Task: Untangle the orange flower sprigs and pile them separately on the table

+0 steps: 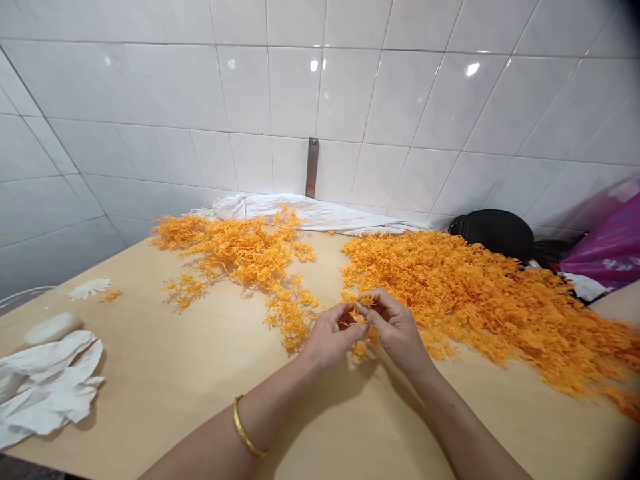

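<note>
My left hand [333, 337] and my right hand [395, 327] meet above the middle of a light wooden table [165, 393]. Both pinch the same small orange plastic sprig [361, 313], fingers curled round it. A gold bangle sits on my left wrist. To the right lies a large heap of orange sprigs [490, 300], touching my right hand. A smaller, looser pile of orange sprigs [240, 253] spreads to the left and trails down toward my left hand.
White crumpled cloth or gloves [45, 387] lie at the table's left edge, with a small white flower piece [90, 288] behind. A white sheet [300, 210] runs along the tiled wall. A black bag [493, 232] and magenta plastic bag [607, 247] sit at the back right.
</note>
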A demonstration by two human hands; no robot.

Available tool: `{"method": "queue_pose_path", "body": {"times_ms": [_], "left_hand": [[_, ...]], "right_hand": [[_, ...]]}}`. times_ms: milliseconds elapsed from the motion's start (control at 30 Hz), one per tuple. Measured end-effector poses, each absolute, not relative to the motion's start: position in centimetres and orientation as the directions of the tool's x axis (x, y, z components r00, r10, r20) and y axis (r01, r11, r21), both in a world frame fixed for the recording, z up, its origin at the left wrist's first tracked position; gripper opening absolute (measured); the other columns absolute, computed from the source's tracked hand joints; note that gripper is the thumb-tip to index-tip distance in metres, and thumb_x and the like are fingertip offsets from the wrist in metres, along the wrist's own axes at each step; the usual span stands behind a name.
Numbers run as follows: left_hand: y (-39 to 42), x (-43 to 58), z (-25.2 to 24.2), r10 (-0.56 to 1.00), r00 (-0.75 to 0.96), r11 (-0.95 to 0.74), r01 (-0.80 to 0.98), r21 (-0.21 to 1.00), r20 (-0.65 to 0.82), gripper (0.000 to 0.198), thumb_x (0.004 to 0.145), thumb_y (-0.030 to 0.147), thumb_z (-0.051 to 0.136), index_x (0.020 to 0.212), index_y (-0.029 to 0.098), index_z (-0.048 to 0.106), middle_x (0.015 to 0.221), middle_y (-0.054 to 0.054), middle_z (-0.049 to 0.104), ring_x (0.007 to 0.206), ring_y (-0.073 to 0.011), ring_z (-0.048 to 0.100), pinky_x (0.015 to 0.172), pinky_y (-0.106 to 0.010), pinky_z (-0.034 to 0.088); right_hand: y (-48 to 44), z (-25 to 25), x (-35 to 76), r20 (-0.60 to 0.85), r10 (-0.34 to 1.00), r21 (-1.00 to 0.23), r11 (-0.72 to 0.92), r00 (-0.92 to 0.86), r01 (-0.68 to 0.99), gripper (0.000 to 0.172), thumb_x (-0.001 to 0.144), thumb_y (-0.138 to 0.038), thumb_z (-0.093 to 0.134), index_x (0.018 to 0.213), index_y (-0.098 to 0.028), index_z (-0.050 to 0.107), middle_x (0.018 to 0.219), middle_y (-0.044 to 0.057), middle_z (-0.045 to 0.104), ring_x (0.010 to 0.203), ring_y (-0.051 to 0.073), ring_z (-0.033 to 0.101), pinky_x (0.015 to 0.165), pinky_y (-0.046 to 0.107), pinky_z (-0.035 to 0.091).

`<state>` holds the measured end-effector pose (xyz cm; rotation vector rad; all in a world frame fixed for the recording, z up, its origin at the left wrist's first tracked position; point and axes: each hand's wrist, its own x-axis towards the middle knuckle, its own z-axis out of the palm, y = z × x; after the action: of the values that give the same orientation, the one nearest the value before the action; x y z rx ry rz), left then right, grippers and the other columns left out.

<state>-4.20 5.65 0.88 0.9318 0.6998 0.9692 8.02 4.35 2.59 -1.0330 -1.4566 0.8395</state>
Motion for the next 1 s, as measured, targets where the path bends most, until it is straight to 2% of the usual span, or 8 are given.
{"method": "queue_pose_path", "body": {"times_ms": [100,167,300,500,600,767,833,1000], "left_hand": [[5.9,-4.3,1.3,0.908,0.412,0.269,-0.429,0.862,-0.078,0.018,0.059,0.016,0.065,0.077,0.015,0.06,0.077,-0.004,0.059,0.062,-0.0092,0.052,0.053,-0.019,0.037],[5.9,-4.3,1.4,0.897,0.432,0.331,-0.52,0.788,-0.091,0.021,0.061,0.02,0.065,0.081,0.016,0.059,0.082,-0.005,0.06,0.068,-0.0112,0.055,0.059,-0.022,0.042],[5.8,-4.2,1.2,0.905,0.402,0.366,-0.564,0.74,-0.141,0.018,0.06,0.022,0.068,0.07,0.013,0.056,0.07,-0.004,0.06,0.061,-0.011,0.056,0.057,-0.023,0.043],[5.6,-4.3,1.4,0.932,0.348,0.27,-0.479,0.835,-0.101,0.016,0.059,0.018,0.067,0.062,0.012,0.052,0.055,-0.001,0.054,0.05,-0.0074,0.049,0.052,-0.02,0.038],[5.8,-4.3,1.2,0.928,0.364,0.253,-0.458,0.852,-0.08,0.011,0.058,0.014,0.064,0.061,0.013,0.053,0.053,0.0,0.053,0.047,-0.0066,0.047,0.05,-0.02,0.037],[6.2,-4.5,1.0,0.908,0.409,0.233,-0.307,0.923,-0.093,0.005,0.056,0.009,0.055,0.058,0.013,0.056,0.042,0.002,0.046,0.037,-0.0055,0.038,0.04,-0.019,0.029],[6.4,-4.7,1.3,0.905,0.417,0.225,-0.311,0.923,-0.08,0.006,0.053,0.006,0.052,0.053,0.012,0.054,0.042,0.002,0.044,0.037,-0.0047,0.036,0.04,-0.019,0.028],[6.7,-5.0,2.6,0.878,0.471,0.306,-0.417,0.856,-0.084,0.006,0.049,0.006,0.051,0.051,0.011,0.054,0.049,0.0,0.051,0.043,-0.0084,0.047,0.047,-0.022,0.035]], "right_hand": [[4.5,2.5,8.0,0.195,0.98,-0.969,0.189,-0.024,-0.157,0.016,0.07,-0.032,0.061,0.068,-0.019,0.052,0.065,-0.002,0.053,0.064,0.011,0.05,0.061,0.024,0.04],[4.6,2.4,7.9,0.135,0.989,-0.965,0.119,-0.055,-0.235,0.02,0.069,-0.036,0.062,0.068,-0.018,0.053,0.065,-0.002,0.054,0.062,0.011,0.049,0.06,0.023,0.04],[4.5,2.2,7.6,0.151,0.988,-0.983,0.148,-0.018,-0.11,0.026,0.069,-0.038,0.061,0.062,-0.017,0.048,0.057,-0.004,0.047,0.053,0.008,0.041,0.051,0.02,0.034],[4.7,1.9,7.9,0.212,0.977,-0.965,0.209,-0.001,0.159,0.034,0.065,-0.037,0.063,0.053,-0.018,0.038,0.051,-0.007,0.032,0.049,0.007,0.029,0.045,0.02,0.024],[4.8,1.7,7.9,0.235,0.972,-0.95,0.23,0.0,0.212,0.033,0.068,-0.037,0.06,0.052,-0.018,0.039,0.05,-0.006,0.033,0.048,0.008,0.029,0.044,0.021,0.024],[4.8,1.2,8.0,0.218,0.976,-0.958,0.211,0.015,0.192,0.03,0.069,-0.038,0.059,0.053,-0.018,0.044,0.049,-0.004,0.039,0.047,0.008,0.033,0.042,0.02,0.026],[4.6,1.2,7.7,0.192,0.981,-0.969,0.186,0.021,0.16,0.031,0.071,-0.039,0.057,0.054,-0.018,0.042,0.051,-0.004,0.04,0.048,0.008,0.035,0.042,0.02,0.028],[4.1,1.7,5.6,0.159,0.983,-0.98,0.168,0.086,-0.106,0.03,0.075,-0.04,0.053,0.058,-0.018,0.043,0.057,-0.004,0.046,0.048,0.008,0.042,0.045,0.021,0.037]]}}
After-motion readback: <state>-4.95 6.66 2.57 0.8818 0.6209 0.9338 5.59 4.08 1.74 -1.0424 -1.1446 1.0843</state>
